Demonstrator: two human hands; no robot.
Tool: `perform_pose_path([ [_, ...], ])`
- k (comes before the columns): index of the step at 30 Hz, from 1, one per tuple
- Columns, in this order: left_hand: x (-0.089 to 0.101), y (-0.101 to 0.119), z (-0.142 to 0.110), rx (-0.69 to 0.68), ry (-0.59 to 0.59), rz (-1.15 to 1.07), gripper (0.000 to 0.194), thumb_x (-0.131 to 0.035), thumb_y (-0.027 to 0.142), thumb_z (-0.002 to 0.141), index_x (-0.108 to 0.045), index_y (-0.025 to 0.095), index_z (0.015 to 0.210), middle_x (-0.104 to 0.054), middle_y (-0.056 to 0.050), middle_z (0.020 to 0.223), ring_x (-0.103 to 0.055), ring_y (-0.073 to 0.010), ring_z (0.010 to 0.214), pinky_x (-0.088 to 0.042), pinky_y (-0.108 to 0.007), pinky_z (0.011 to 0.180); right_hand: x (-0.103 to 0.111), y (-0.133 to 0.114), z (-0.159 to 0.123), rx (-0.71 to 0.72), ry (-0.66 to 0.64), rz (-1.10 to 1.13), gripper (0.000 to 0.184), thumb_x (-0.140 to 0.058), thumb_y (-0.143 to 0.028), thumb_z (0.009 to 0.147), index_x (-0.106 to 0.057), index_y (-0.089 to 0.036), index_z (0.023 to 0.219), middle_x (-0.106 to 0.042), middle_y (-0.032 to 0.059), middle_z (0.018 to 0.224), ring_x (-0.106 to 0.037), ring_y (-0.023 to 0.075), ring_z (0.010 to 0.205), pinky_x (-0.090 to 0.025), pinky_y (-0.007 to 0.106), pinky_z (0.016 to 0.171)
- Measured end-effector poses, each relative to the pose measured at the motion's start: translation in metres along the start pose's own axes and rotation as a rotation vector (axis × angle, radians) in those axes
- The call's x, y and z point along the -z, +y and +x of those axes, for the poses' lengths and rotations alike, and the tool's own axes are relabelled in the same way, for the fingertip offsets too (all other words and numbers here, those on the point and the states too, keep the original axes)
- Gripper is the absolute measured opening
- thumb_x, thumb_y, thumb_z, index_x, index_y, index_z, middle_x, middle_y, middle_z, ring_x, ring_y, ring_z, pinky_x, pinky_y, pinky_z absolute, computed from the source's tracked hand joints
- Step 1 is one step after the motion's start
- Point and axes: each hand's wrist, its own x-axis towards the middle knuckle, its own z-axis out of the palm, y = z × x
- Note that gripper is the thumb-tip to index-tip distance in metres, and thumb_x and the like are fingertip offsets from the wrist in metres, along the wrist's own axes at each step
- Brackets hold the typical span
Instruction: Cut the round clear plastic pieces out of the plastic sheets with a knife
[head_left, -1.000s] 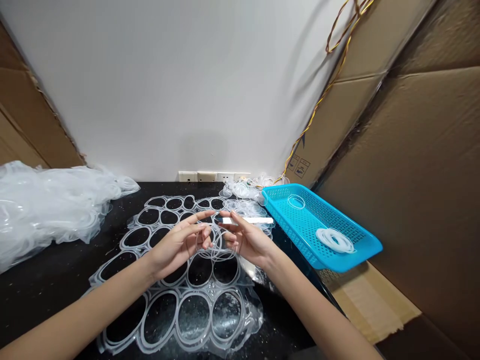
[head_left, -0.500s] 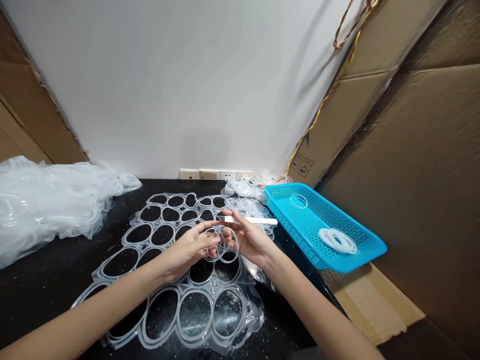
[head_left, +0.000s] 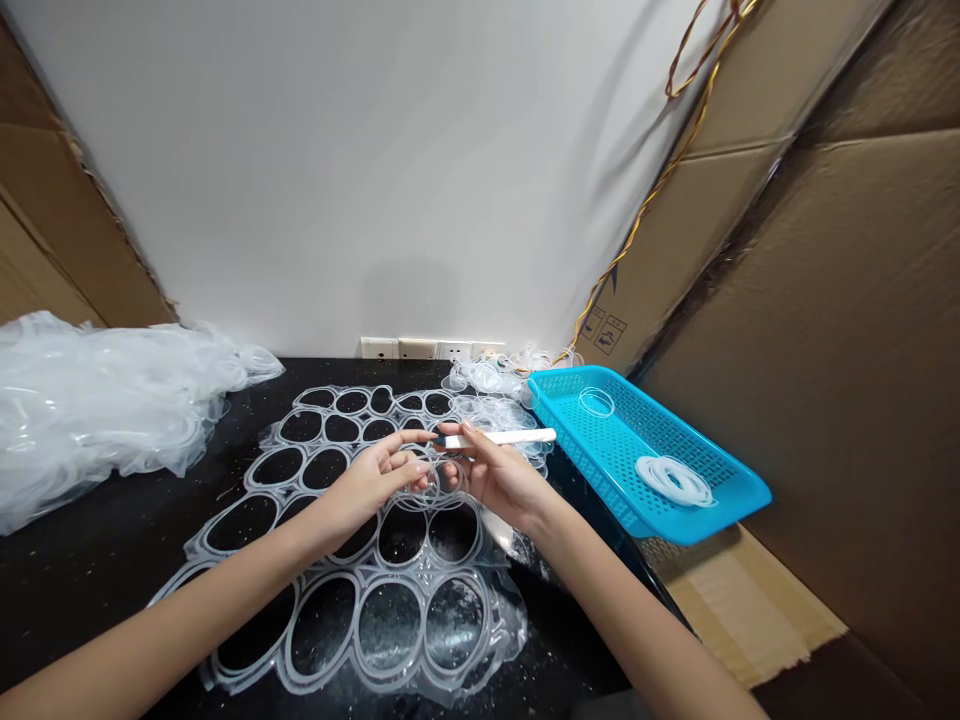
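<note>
My left hand (head_left: 382,485) is closed in a pinch on thin translucent rings (head_left: 409,503), its index finger stretched toward the tip of a white pen-like tool (head_left: 514,437). My right hand (head_left: 499,482) grips that tool between thumb and fingers, the dark tip pointing left, and its lower fingers touch the rings too. How many rings are held is unclear. Beneath both hands lies a translucent sheet (head_left: 416,575) with rows of round openings, flat on the black table (head_left: 75,610).
A blue perforated basket (head_left: 592,490) at the right holds a bundle of rings (head_left: 675,482). Loose clear rings (head_left: 487,378) are heaped at the back, below wall sockets (head_left: 418,349). Translucent sheets (head_left: 112,400) pile up at left. Cardboard (head_left: 847,330) stands along the right side.
My left hand has shifted slightly left. The rings between the hands have tipped from facing me to lying flatter. The white tool stays in my right hand, turned slightly.
</note>
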Motion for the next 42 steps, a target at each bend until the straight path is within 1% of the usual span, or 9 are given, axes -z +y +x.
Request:
perform_pose_path([
  [5,-0.002,-0.002,0.000,-0.005,-0.029,-0.008,0.051,-0.066,0.037,0.073,-0.046,0.016,0.115,-0.060,0.000,0.073,-0.057,-0.0151,0.073,-0.039,-0.032,0.076,0.000,0.000,0.000,0.005,-0.009,0.007,0.036,-0.073,-0.042,0.068,-0.068,-0.017,0.093,-0.063,0.0028,0.083,-0.053,0.0078,0.062,-0.042,0.022,0.060],
  [12,-0.003,0.006,-0.004,-0.042,-0.002,0.046,0.041,-0.064,0.035,0.074,-0.051,0.018,0.109,-0.051,0.004,0.067,-0.048,-0.0102,0.058,-0.036,-0.027,0.063,-0.001,0.001,0.000,-0.001,0.030,-0.034,0.037,-0.074,-0.044,0.065,-0.068,-0.019,0.090,-0.063,0.0014,0.082,-0.056,0.0106,0.070,-0.040,0.022,0.061],
  [21,-0.008,0.024,-0.014,-0.036,0.004,0.160,0.038,-0.062,0.033,0.074,-0.054,0.018,0.108,-0.050,0.002,0.076,-0.042,-0.0074,0.053,-0.034,-0.024,0.052,-0.003,0.008,-0.001,0.004,-0.138,-0.005,0.037,-0.068,-0.049,0.072,-0.064,-0.021,0.096,-0.064,0.0015,0.083,-0.060,0.0114,0.072,-0.041,0.025,0.070],
  [25,-0.005,0.020,-0.011,-0.040,0.054,0.194,0.037,-0.057,0.033,0.077,-0.051,0.020,0.111,-0.053,-0.002,0.090,-0.050,-0.0088,0.057,-0.042,-0.027,0.061,-0.006,0.005,-0.003,0.003,-0.182,0.100,0.039,-0.070,-0.050,0.070,-0.063,-0.023,0.097,-0.060,-0.0003,0.077,-0.056,0.0097,0.065,-0.043,0.025,0.065],
  [29,0.006,0.015,-0.008,-0.057,0.067,0.292,0.038,-0.050,0.036,0.083,-0.047,0.022,0.117,-0.054,-0.009,0.113,-0.060,-0.0189,0.090,-0.043,-0.035,0.084,-0.003,-0.006,-0.002,0.022,-0.084,0.141,0.040,-0.071,-0.050,0.068,-0.063,-0.025,0.097,-0.055,-0.0020,0.076,-0.042,0.0034,0.049,-0.035,0.017,0.047],
  [33,0.019,0.015,-0.015,-0.105,0.009,0.511,0.030,-0.054,0.039,0.082,-0.059,0.024,0.107,-0.060,-0.007,0.112,-0.055,-0.0240,0.105,-0.038,-0.039,0.094,0.012,-0.021,0.002,0.268,0.238,-0.068,0.035,-0.064,-0.048,0.075,-0.065,-0.020,0.095,-0.038,-0.0052,0.062,-0.023,0.0024,0.043,-0.016,0.018,0.037],
  [36,0.023,0.007,-0.023,-0.139,-0.086,0.689,0.031,-0.060,0.034,0.078,-0.063,0.026,0.108,-0.061,-0.006,0.117,-0.050,-0.0269,0.112,-0.029,-0.044,0.102,0.026,-0.026,0.006,0.582,0.470,-0.382,0.036,-0.057,-0.049,0.081,-0.067,-0.019,0.098,-0.028,-0.0060,0.056,-0.022,0.0055,0.045,-0.020,0.021,0.040],
  [38,0.023,-0.006,-0.026,-0.163,-0.167,0.780,0.037,-0.063,0.032,0.076,-0.062,0.026,0.113,-0.057,-0.007,0.125,-0.045,-0.0298,0.120,-0.020,-0.048,0.106,0.034,-0.024,0.011,0.649,0.498,-0.624,0.033,-0.053,-0.047,0.084,-0.067,-0.022,0.102,-0.035,-0.0041,0.056,-0.029,0.0074,0.048,-0.026,0.022,0.044],
  [42,0.023,-0.038,-0.029,-0.230,-0.291,0.990,0.046,-0.063,0.030,0.076,-0.058,0.018,0.120,-0.041,-0.018,0.136,-0.035,-0.0370,0.128,-0.018,-0.055,0.106,0.036,-0.006,0.020,0.506,0.350,-0.936,0.018,-0.060,-0.035,0.081,-0.071,-0.024,0.091,-0.059,0.0024,0.073,-0.049,0.0127,0.066,-0.041,0.027,0.061],
])
